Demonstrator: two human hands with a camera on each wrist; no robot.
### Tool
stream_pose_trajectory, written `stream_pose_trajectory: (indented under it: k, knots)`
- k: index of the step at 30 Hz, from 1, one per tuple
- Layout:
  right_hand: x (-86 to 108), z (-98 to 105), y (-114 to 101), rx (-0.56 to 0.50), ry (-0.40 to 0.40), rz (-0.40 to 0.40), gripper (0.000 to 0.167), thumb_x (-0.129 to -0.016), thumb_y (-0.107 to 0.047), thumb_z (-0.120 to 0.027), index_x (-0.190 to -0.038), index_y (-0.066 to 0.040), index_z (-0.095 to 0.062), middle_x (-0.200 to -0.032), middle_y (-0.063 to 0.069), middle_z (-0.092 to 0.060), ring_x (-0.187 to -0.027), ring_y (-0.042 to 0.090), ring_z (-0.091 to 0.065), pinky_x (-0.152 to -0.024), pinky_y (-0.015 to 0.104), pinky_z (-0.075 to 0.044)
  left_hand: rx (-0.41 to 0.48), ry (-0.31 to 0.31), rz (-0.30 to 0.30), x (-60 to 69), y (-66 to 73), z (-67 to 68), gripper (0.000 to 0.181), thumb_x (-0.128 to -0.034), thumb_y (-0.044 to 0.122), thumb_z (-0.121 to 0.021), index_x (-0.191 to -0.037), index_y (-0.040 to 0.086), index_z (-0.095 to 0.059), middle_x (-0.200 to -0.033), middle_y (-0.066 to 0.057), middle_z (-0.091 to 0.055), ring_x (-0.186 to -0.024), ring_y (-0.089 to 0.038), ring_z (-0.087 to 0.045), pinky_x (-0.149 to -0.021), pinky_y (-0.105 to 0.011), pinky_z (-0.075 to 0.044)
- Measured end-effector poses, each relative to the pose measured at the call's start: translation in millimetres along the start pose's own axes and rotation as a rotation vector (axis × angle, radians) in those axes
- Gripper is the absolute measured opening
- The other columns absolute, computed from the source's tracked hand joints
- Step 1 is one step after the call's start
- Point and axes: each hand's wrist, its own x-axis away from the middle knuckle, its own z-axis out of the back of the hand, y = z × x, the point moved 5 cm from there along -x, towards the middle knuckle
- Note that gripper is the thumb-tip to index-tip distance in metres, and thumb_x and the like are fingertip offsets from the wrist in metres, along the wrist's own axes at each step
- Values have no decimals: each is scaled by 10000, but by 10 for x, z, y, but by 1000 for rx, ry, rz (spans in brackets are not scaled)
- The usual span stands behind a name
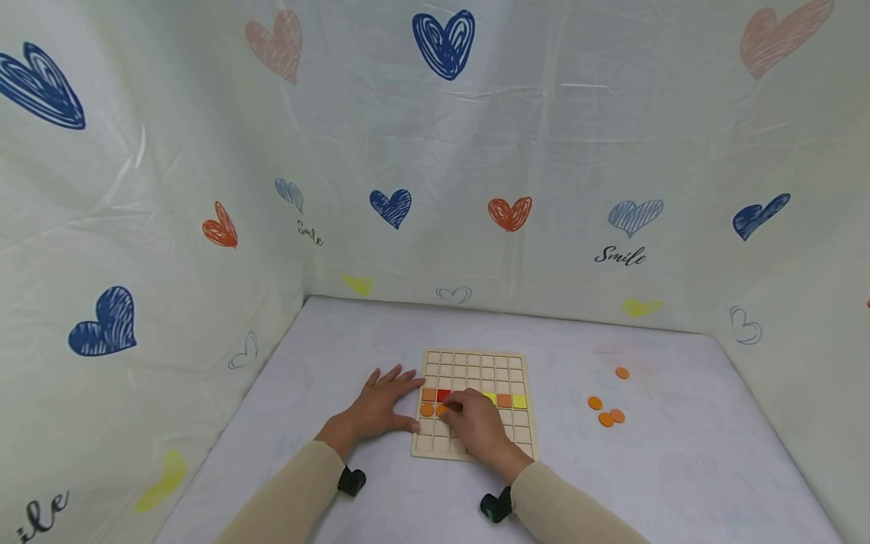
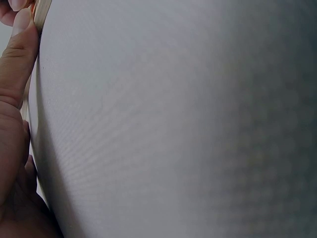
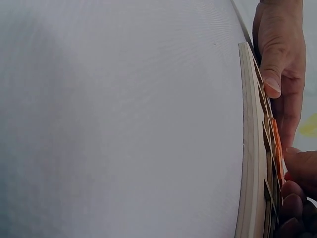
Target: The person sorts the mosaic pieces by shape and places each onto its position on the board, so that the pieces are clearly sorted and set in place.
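Note:
A light wooden grid board lies on the table. Across its middle runs a row of coloured squares: an orange square, a red square and, past the right hand, yellow and orange ones. Below the leftmost square sits an orange disc. My right hand is over the board, thumb and fingertips pinching a second orange disc in the cell beside it; the hand covers part of the row. My left hand, fingers spread, touches the board's left edge with thumb and fingertips.
Several loose orange discs lie on the white table right of the board. A white curtain with printed hearts stands behind and at the left. Black wrist devices sit below both hands.

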Motion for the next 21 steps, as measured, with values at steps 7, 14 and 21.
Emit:
stream_pose_trajectory:
  k: [7,14,21]
  knots:
    - [30,32,58,-72,14,-5,168,-984,-215,-751,-1110,-110,-790,-956,-50,-674,-829,98,-574,-714,223,-515,3,-1,-1,-3,7,2,901,-812,554,-856,-1582,243,-509,-1682,-67,-423,-1621,-362,-231,-1314,-645,-74]
    - [38,92,95,-114,51,-12,185,-974,-202,-766,-1121,-93,-791,-967,-46,-684,-851,97,-589,-724,214,-527,16,-1,10,-1,-1,-6,897,-807,549,-863,-1579,253,-513,-1683,-60,-421,-1623,-359,-226,-1316,-639,-64]
    - [72,234,113,-144,86,-39,189,-962,-160,-777,-1119,-58,-789,-939,-29,-679,-835,108,-586,-706,205,-528,2,-6,30,-15,1,-9,905,-802,557,-865,-1580,259,-511,-1687,-43,-418,-1627,-344,-220,-1322,-627,-58]
